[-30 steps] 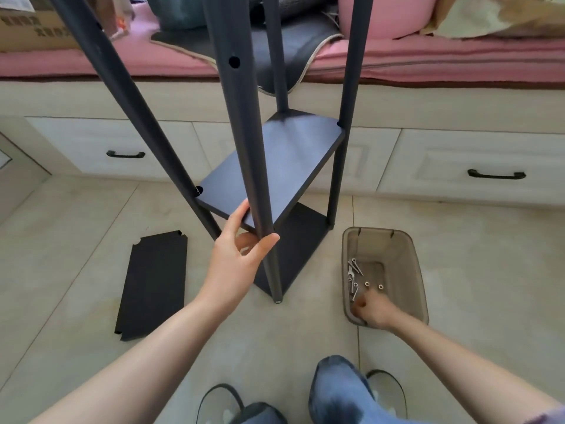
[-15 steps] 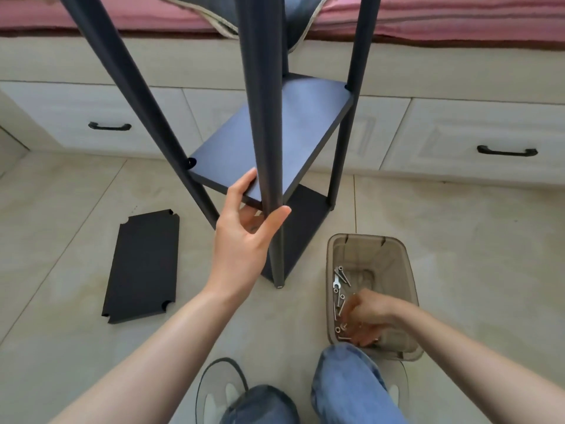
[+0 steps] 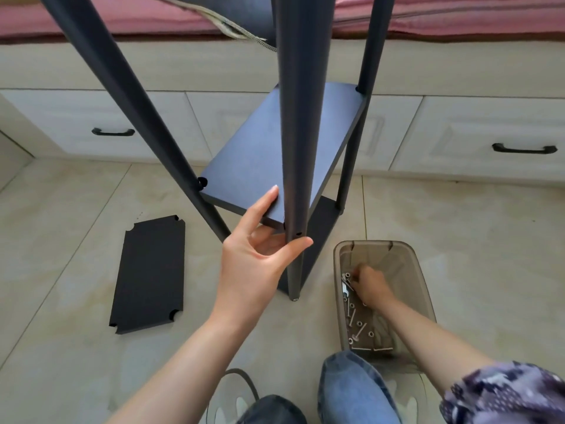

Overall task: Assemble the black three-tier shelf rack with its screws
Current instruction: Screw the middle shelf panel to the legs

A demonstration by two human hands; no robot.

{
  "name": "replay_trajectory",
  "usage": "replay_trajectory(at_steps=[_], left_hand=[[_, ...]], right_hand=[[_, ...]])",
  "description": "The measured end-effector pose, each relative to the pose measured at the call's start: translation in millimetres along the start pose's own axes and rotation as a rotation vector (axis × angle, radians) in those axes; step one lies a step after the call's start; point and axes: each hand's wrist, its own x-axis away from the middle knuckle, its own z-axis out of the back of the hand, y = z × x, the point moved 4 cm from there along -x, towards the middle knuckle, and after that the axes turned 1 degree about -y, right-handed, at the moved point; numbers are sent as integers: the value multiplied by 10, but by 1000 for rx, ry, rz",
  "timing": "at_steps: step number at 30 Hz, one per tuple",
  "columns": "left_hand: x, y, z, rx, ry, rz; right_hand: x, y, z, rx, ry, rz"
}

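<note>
The black rack [image 3: 275, 154] stands on the tile floor with two shelves fitted between its posts. My left hand [image 3: 260, 258] holds the near post [image 3: 298, 148] at the middle shelf's corner, thumb on the post just under an empty screw hole, fingers under and along the shelf. A loose black shelf board [image 3: 149, 273] lies flat on the floor to the left. My right hand [image 3: 371, 286] reaches into the brown plastic bin [image 3: 420, 270], its curled fingertips pinching at a screw among several silver screws [image 3: 356, 325].
White drawers with black handles [image 3: 113, 132] run along the back under a pink cushioned bench [image 3: 458, 19]. My knee in jeans [image 3: 351, 390] and my shoes are at the bottom edge, right beside the bin.
My right hand has moved from the near end of the bin to its far end among the screws. My left hand stays on the near post. The view has come closer.
</note>
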Motion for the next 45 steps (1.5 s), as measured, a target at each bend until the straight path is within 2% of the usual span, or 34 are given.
replay_trajectory(at_steps=[4,9,16,20,23,25,27,29,35,41,45], left_hand=[[10,-1,4,1,11,0],[15,3,0,24,5,16],[26,27,-17,-4,38,-14],[67,46,-80,-15,68,-25],[107,66,-155,-14,82,-35],[139,87,-215,15,83,-31],[164,108,-259,37,90,-17],[175,123,-281,52,87,7],[229,140,-288,253,38,74],[253,162,-301,331,65,74],[262,133,-364,364,68,89]], right_hand=[[27,-20,-60,73,47,25],[65,-69,-128,218,9,42],[155,-50,60,201,-1,174],[406,-94,377,6,52,165],[774,-283,786,-227,229,155],[1091,-471,1069,-524,349,189],[1411,-702,1289,-900,373,291],[1704,-916,1453,-1085,395,397],[2163,-1195,1473,-1078,405,501],[2213,-1283,1368,-859,438,599],[2168,-1284,1353,-914,456,593]])
